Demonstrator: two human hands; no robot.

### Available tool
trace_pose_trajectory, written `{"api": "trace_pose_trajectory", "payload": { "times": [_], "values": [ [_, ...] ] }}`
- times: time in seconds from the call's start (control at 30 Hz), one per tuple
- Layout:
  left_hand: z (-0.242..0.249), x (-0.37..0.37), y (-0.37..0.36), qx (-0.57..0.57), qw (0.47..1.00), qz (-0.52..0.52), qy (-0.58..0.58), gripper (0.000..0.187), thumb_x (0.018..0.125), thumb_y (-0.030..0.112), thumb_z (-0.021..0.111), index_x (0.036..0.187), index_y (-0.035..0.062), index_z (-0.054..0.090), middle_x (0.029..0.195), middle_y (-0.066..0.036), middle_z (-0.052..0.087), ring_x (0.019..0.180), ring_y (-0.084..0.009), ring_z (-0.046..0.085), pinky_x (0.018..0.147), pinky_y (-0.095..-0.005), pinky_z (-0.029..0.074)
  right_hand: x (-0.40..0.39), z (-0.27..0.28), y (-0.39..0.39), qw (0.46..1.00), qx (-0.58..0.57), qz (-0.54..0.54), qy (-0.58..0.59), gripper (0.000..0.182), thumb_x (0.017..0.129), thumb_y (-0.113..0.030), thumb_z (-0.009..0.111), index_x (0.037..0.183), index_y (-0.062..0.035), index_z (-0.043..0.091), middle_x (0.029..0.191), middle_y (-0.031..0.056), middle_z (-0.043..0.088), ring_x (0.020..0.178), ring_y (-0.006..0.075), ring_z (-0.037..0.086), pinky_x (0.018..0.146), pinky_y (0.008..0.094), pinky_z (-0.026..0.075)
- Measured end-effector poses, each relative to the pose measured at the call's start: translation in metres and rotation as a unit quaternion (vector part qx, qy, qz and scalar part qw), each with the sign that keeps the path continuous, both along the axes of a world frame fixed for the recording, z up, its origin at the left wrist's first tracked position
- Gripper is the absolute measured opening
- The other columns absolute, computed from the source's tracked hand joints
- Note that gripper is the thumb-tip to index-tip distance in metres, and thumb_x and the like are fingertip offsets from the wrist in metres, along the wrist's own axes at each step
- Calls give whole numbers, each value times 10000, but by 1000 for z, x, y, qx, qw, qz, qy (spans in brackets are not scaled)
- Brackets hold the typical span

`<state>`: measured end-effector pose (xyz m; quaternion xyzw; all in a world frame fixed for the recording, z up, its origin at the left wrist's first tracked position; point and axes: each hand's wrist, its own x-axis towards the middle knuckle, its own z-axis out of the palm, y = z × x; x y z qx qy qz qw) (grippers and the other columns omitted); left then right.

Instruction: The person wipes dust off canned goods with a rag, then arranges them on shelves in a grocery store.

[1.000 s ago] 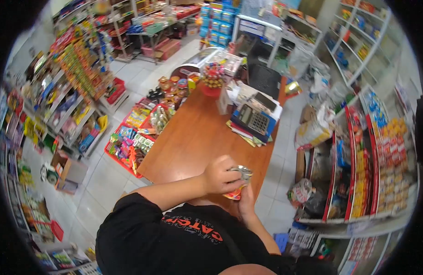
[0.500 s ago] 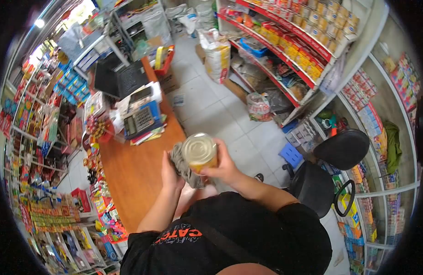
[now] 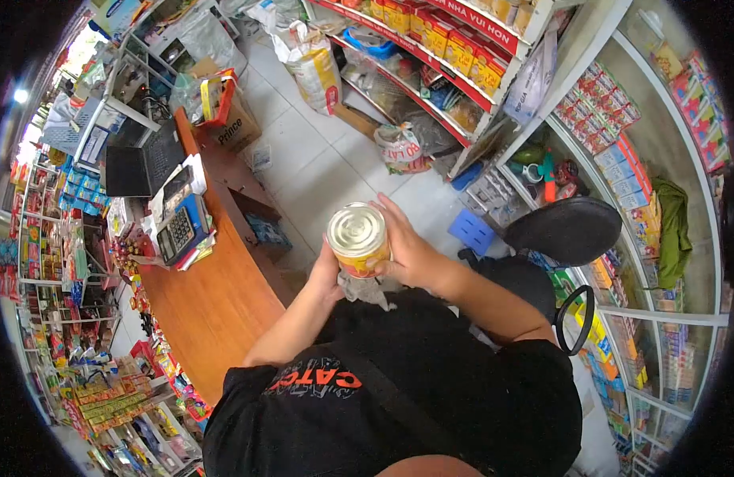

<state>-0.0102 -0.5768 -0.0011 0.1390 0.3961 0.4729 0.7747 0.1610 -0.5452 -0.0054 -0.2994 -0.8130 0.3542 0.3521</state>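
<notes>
A round can [image 3: 357,234] with a silver lid and a yellow and red label is upright in front of my chest. My right hand [image 3: 411,253] wraps around its right side. My left hand [image 3: 329,274] is at the can's lower left, pressing a grey cloth [image 3: 365,288] against its underside. The cloth hangs bunched below the can.
A wooden counter [image 3: 208,302] with a calculator [image 3: 176,233] and a laptop [image 3: 136,167] lies to my left. A black office chair [image 3: 570,230] and a blue stool [image 3: 470,230] stand to the right. Stocked shelves [image 3: 613,111] line the wall; a white sack [image 3: 311,60] sits on the tiled floor.
My view has swung from the counter toward the shelves and chair. The can, held low over the counter edge before, is now upright and higher, with the cloth tucked beneath it.
</notes>
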Motion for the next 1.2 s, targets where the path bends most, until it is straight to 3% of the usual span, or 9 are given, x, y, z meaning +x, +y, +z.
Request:
{"api": "trace_pose_trajectory", "payload": {
  "times": [0.1,0.3,0.47,0.57,0.63,0.77,0.97,1.07,1.2],
  "values": [
    [-22,19,16,18,990,40,-136,344,896,341,422,1107,93,535,1099,-86,570,1003,-235,552,855,-409,463,38,63,11,978,138,-45,-153,720,743,-475,597,1290,-64,374,1352,210,268,1277,393,186,1040,463,179],
    [-40,13,55,134,959,-25,-250,425,797,376,552,1084,64,510,1000,-130,561,976,-293,547,810,-458,472,91,185,-21,965,157,-197,73,243,801,-350,514,897,-134,571,893,108,536,781,221,522,704,387,416],
    [-39,8,95,134,965,0,-225,307,856,297,501,1058,73,559,1054,-92,590,965,-237,571,832,-411,472,72,237,-5,910,156,79,376,206,797,-443,531,982,-352,520,812,-4,475,645,162,449,560,357,396],
    [-23,2,114,83,994,10,-67,339,878,313,456,1101,72,540,1107,-101,569,1017,-240,549,868,-415,454,74,270,21,934,32,213,285,110,789,-388,546,860,-336,480,730,-35,445,587,142,394,490,336,323],
    [10,-3,135,-6,998,23,58,462,883,439,410,1169,88,496,1170,-100,531,1077,-241,513,906,-432,427,63,279,46,948,-31,242,206,99,778,-344,551,784,-307,459,690,-44,425,565,137,370,469,323,282],
    [-23,-58,185,76,995,-57,-26,691,787,633,388,1256,126,410,1249,-89,467,1148,-247,456,957,-466,375,16,285,90,953,-42,211,214,110,749,-312,545,761,-306,435,660,-59,381,542,134,353,466,304,253],
    [-23,-135,252,112,986,-50,-114,787,697,619,537,1277,114,369,1234,-110,472,1131,-286,467,911,-503,413,-48,265,180,895,135,287,315,99,765,-333,533,764,-314,437,633,-44,346,539,141,349,457,294,256],
    [-23,-169,276,113,987,-41,-107,780,709,625,510,1281,117,363,1238,-109,470,1124,-291,473,902,-511,418,-100,268,202,888,167,174,392,75,770,-328,528,784,-326,455,605,-34,342,467,131,314,423,283,232],
    [-16,-191,299,43,997,27,-62,732,760,624,428,1285,119,362,1259,-102,456,1134,-279,466,913,-498,412,-110,284,252,912,97,299,263,93,764,-317,538,835,-321,479,599,-30,372,406,124,280,390,279,212]
  ]
}}
